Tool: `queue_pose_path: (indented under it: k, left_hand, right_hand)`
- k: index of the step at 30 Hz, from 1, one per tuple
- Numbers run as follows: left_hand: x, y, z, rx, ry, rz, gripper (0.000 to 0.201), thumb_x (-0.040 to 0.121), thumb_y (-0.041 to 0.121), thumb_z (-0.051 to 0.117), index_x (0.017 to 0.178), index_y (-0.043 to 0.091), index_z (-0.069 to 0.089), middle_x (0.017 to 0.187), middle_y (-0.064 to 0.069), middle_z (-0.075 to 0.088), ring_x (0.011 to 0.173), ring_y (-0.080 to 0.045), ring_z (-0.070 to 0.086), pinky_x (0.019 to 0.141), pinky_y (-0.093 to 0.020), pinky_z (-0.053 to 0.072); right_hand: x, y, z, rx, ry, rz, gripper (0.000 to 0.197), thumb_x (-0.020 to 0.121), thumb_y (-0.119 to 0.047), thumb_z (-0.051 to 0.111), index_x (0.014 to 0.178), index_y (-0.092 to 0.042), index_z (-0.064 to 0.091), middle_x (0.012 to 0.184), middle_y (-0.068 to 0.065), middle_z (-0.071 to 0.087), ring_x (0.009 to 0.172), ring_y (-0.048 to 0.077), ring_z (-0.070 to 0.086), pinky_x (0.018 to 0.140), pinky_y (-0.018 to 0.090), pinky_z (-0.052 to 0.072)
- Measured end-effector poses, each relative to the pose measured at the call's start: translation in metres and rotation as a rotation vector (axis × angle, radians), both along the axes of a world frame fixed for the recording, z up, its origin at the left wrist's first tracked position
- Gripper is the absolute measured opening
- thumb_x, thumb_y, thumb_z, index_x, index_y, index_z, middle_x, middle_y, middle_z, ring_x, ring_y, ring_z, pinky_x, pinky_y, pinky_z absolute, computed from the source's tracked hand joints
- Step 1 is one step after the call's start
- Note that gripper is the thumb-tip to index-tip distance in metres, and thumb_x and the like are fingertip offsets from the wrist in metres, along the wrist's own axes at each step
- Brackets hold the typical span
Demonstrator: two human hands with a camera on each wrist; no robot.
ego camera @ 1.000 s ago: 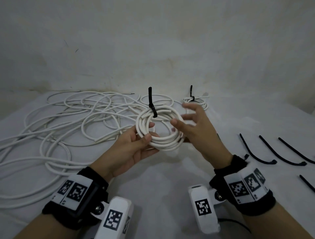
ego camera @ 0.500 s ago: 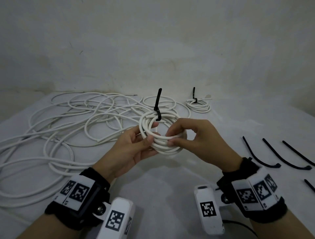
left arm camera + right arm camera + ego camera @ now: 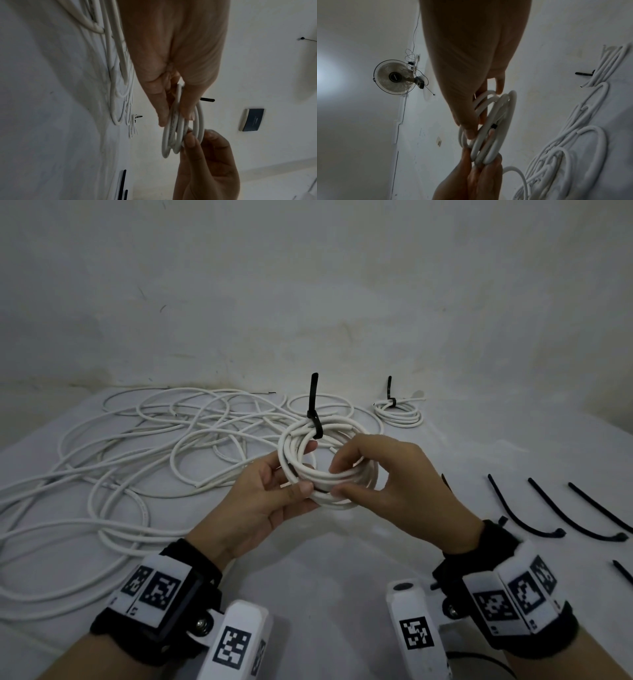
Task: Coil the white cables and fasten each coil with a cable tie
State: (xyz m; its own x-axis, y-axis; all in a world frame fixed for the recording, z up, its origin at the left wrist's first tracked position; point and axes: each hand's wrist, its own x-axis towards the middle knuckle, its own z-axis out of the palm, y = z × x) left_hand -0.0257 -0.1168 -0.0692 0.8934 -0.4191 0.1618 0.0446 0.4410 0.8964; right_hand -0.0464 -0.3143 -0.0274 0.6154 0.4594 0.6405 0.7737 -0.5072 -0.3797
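Observation:
A small white cable coil is held above the table in the head view. A black cable tie wraps its far side, with the tail standing up. My left hand grips the coil's left near side, thumb on top and fingers through the ring. My right hand pinches the near strands between thumb and fingers. The left wrist view shows the same coil in both hands. The right wrist view shows the coil edge-on. A tangle of loose white cables lies to the left.
A second tied coil lies at the back right near the wall. Several spare black cable ties lie on the table to the right. The white wall stands close behind the table.
My right hand, open beside the coil a second ago, has closed its thumb and fingers on the coil's near strands. The tie's tail has swung to nearly upright.

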Motion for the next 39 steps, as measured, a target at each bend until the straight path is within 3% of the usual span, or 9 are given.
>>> queue_pose_path:
  k: [4,7,12,15,18,22,29,34,39]
  left_hand:
    - [-0.002,-0.003,0.002,0.003,0.004,0.04,0.054,0.068,0.002,0.074,0.119,0.014,0.06,0.098,-0.015,0.071,0.089,-0.025,0.071,0.071,-0.028,0.057]
    - [-0.005,-0.006,0.004,0.005,0.005,0.078,0.05,0.071,0.002,0.063,0.119,0.013,0.058,0.096,-0.014,0.071,0.088,-0.023,0.071,0.07,-0.028,0.057]
    - [-0.007,-0.01,0.006,-0.043,0.054,0.043,0.048,0.073,0.007,0.061,0.12,0.012,0.058,0.101,-0.013,0.072,0.091,-0.022,0.071,0.071,-0.027,0.058]
    - [-0.008,-0.012,0.006,-0.076,0.079,0.025,0.05,0.074,0.008,0.059,0.124,0.01,0.055,0.106,-0.012,0.071,0.093,-0.021,0.07,0.073,-0.027,0.058]
    - [-0.009,-0.011,0.007,-0.105,0.104,0.012,0.049,0.076,0.008,0.059,0.125,0.009,0.055,0.106,-0.011,0.071,0.093,-0.02,0.07,0.071,-0.025,0.057]
    - [-0.009,-0.011,0.008,-0.086,0.11,0.038,0.068,0.068,0.02,0.082,0.128,0.007,0.053,0.103,-0.012,0.071,0.091,-0.021,0.07,0.071,-0.026,0.056]
    - [-0.008,-0.011,0.006,-0.025,0.07,0.136,0.05,0.072,0.004,0.069,0.12,0.007,0.057,0.081,-0.009,0.072,0.076,-0.017,0.071,0.065,-0.023,0.056]
    - [-0.009,-0.011,0.007,0.032,0.04,0.136,0.058,0.064,0.002,0.066,0.121,0.004,0.057,0.09,-0.015,0.072,0.079,-0.022,0.071,0.066,-0.025,0.056]
    - [-0.008,-0.012,0.005,0.087,-0.007,0.133,0.065,0.059,-0.005,0.07,0.122,0.006,0.057,0.096,-0.017,0.072,0.086,-0.025,0.071,0.068,-0.027,0.057]
  right_hand:
    - [0.002,0.002,-0.002,-0.001,-0.04,-0.021,0.009,0.081,-0.02,0.065,0.087,-0.013,0.061,0.082,-0.015,0.056,0.079,-0.002,0.051,0.077,0.01,0.038]
    - [0.003,0.002,-0.003,0.006,-0.021,-0.004,0.009,0.083,-0.02,0.057,0.086,-0.012,0.059,0.083,-0.011,0.054,0.077,-0.002,0.048,0.075,0.01,0.037]
    - [0.002,0.003,-0.004,-0.081,-0.189,-0.106,0.011,0.085,-0.017,0.048,0.085,-0.01,0.057,0.081,-0.006,0.055,0.076,0.006,0.048,0.106,0.03,0.03]
    - [-0.002,0.007,0.0,-0.073,-0.245,-0.086,0.011,0.082,-0.009,0.049,0.082,-0.005,0.06,0.082,0.004,0.062,0.074,0.022,0.058,0.072,0.04,0.05]
    - [-0.002,0.008,0.001,-0.072,-0.293,-0.037,0.007,0.082,0.001,0.056,0.077,-0.001,0.061,0.081,0.011,0.065,0.072,0.031,0.062,0.062,0.042,0.05]
    - [0.002,0.008,0.001,-0.101,-0.235,0.028,0.009,0.077,0.007,0.066,0.072,0.001,0.063,0.08,0.013,0.065,0.071,0.029,0.061,0.061,0.038,0.046]
    - [0.0,0.004,-0.002,0.076,0.116,0.043,0.004,0.082,-0.012,0.071,0.082,-0.008,0.07,0.081,-0.001,0.069,0.075,0.008,0.064,0.07,0.021,0.051]
    - [-0.003,0.009,0.0,0.094,0.341,-0.012,0.013,0.081,-0.007,0.072,0.09,-0.013,0.065,0.082,-0.006,0.067,0.079,0.005,0.064,0.074,0.016,0.05]
    - [-0.004,0.011,-0.001,0.048,0.359,-0.087,0.022,0.073,-0.001,0.076,0.088,-0.017,0.069,0.074,-0.012,0.064,0.073,-0.001,0.059,0.067,0.008,0.042]
